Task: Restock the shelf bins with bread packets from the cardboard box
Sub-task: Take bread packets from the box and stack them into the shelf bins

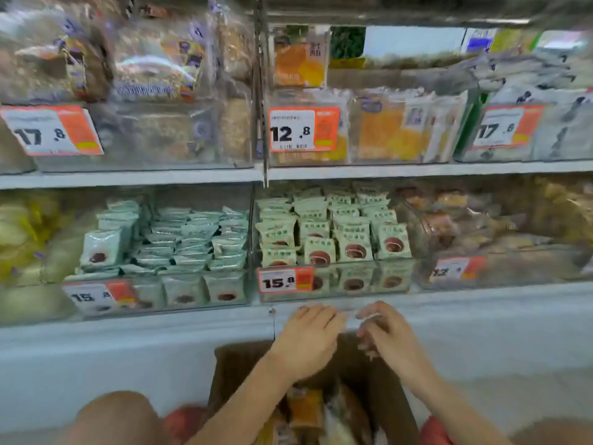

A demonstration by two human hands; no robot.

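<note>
The brown cardboard box (pixel 224 367) stands open on the floor below the shelf, with orange and clear bread packets (pixel 305 409) inside. Both of my hands hover above the box, just in front of the lowest shelf's edge. My left hand (pixel 308 338) is palm down with relaxed fingers and holds nothing. My right hand (pixel 385 335) is beside it with loosely curled, blurred fingers, and I see no packet in it. Directly above them a clear bin (pixel 337 281) tagged 15.8 holds upright green bread packets (pixel 353 239). A second bin (pixel 179 293) to its left holds similar green packets.
The upper shelf carries bins of large bread bags (pixel 128 75) and orange packets (pixel 385 126), with price tags 17.8 and 12.8. At the lower right is a bin of brownish packets (pixel 465 220). Yellow bags (pixel 19 232) lie at the lower left. My knees flank the box.
</note>
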